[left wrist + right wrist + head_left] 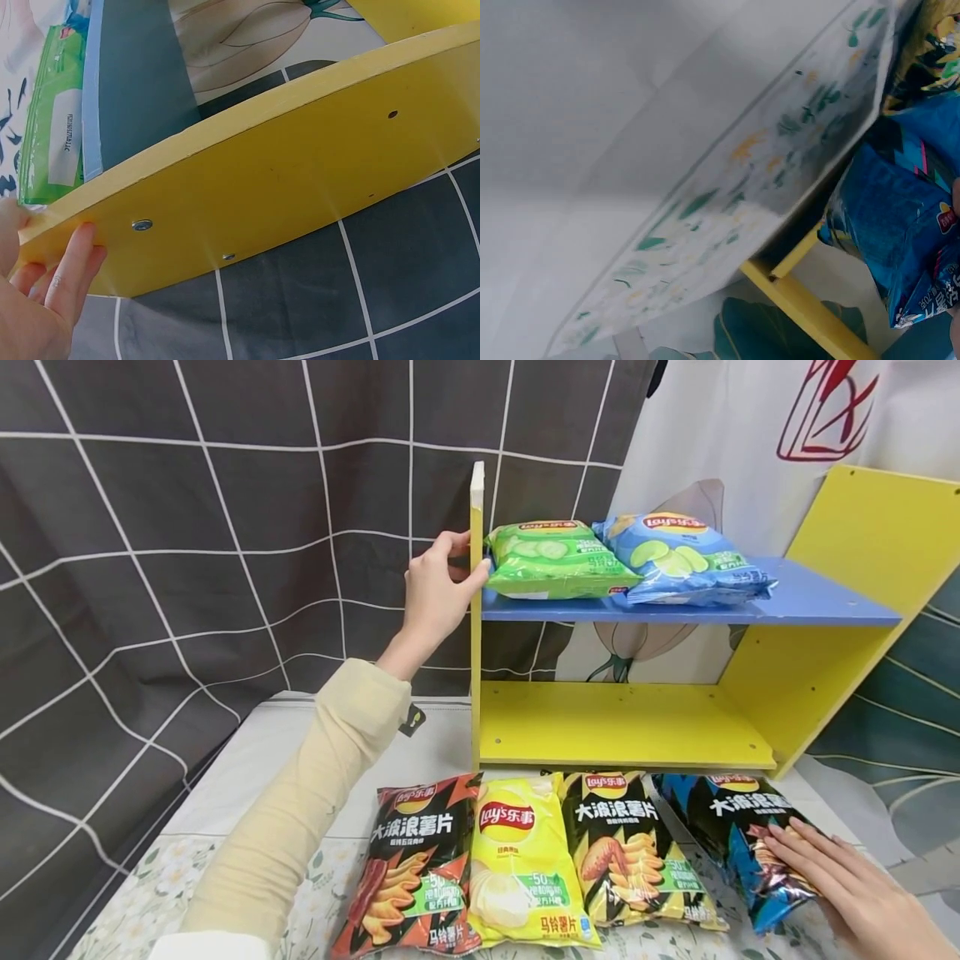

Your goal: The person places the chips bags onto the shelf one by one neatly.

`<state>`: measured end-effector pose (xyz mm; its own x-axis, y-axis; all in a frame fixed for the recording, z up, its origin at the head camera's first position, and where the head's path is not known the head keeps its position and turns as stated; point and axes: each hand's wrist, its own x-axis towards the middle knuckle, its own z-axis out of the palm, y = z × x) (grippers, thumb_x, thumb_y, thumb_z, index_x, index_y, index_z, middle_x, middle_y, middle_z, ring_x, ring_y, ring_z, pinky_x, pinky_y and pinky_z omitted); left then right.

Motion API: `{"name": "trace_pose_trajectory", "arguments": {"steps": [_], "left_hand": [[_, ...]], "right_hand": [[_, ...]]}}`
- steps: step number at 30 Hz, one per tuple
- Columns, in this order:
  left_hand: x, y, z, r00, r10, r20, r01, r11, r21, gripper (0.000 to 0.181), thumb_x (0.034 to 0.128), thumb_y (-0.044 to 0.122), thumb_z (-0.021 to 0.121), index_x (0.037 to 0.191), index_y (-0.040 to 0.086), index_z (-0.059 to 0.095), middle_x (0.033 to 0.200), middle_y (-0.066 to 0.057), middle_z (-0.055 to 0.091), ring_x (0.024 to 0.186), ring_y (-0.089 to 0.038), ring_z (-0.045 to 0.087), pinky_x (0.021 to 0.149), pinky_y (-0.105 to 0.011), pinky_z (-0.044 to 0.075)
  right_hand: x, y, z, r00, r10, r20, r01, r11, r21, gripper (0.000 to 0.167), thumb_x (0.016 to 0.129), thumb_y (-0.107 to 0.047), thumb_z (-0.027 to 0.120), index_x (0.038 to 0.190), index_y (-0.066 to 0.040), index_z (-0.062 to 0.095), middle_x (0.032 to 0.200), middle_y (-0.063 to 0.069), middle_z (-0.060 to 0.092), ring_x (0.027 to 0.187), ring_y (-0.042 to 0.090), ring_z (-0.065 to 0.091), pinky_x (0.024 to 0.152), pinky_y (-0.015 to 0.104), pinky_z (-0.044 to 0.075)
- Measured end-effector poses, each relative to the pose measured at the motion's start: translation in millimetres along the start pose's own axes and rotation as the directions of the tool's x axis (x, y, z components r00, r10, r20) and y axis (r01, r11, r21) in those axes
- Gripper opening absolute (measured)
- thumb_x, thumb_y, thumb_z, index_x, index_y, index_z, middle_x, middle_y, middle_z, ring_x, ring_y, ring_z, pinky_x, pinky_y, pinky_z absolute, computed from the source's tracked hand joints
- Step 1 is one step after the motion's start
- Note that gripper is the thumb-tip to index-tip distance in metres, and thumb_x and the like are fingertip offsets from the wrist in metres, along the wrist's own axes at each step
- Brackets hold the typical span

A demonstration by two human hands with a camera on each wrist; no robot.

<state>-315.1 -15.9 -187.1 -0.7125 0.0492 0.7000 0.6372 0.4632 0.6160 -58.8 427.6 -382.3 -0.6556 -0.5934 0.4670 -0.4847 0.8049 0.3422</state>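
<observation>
My left hand (438, 581) holds the front edge of the shelf's yellow left side panel (476, 668), thumb toward the shelf and fingers on the outer face (247, 202). Just inside that panel, a green bag of Lay's chips (558, 560) lies on the blue shelf board (810, 597). Beside it lies a light blue chip bag (678, 560). At lower right, my right hand (862, 889) rests with straight fingers on a black-and-blue chip bag (750, 835). That bag (900, 217) fills the right side of the right wrist view, where the hand is mostly cut off.
Red-and-black (416, 860), yellow (517, 860) and black-and-gold (630, 852) chip bags lie in a row before the shelf on a flowered cloth (165, 877). The yellow lower board (615, 722) has no bags on it. A dark gridded curtain (247, 527) hangs behind.
</observation>
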Motion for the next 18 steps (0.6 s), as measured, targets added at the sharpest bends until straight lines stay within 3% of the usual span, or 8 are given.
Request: {"name": "trace_pose_trajectory", "arguments": {"steps": [9,14,18], "left_hand": [[-0.7,-1.0,-2.3,1.000,-0.015,0.000,0.015,1.000,-0.006,0.040,0.0893,0.022,0.066,0.125,0.006,0.059,0.117,-0.010,0.068,0.085,-0.021,0.071,0.078,-0.027,0.058],[-0.7,-0.3,-1.5,1.000,-0.014,0.003,0.014,1.000,-0.001,0.039,0.0895,0.022,0.065,0.125,0.007,0.059,0.117,-0.010,0.068,0.085,-0.021,0.071,0.079,-0.027,0.057],[-0.6,0.8,-0.1,1.000,0.002,-0.003,-0.002,1.000,0.003,0.038,0.0898,0.022,0.064,0.124,0.007,0.060,0.116,-0.010,0.068,0.084,-0.021,0.071,0.079,-0.028,0.057]], "right_hand": [[13.2,1.2,-23.3,0.994,-0.054,-0.099,0.059,0.997,0.056,0.057,0.104,-0.039,0.008,0.149,-0.016,0.036,0.159,-0.011,0.020,0.149,0.008,0.015,0.118,0.012,0.006],[17.0,-1.3,-39.8,0.993,-0.037,-0.111,0.043,0.997,0.059,0.059,0.104,-0.040,0.011,0.146,-0.009,0.040,0.158,-0.011,0.019,0.149,0.010,0.015,0.119,0.016,0.006],[19.4,-3.3,-49.8,0.986,0.003,-0.168,0.008,0.998,0.069,0.060,0.104,-0.039,0.015,0.144,-0.004,0.042,0.157,-0.013,0.020,0.148,0.009,0.016,0.120,0.019,0.008]]}}
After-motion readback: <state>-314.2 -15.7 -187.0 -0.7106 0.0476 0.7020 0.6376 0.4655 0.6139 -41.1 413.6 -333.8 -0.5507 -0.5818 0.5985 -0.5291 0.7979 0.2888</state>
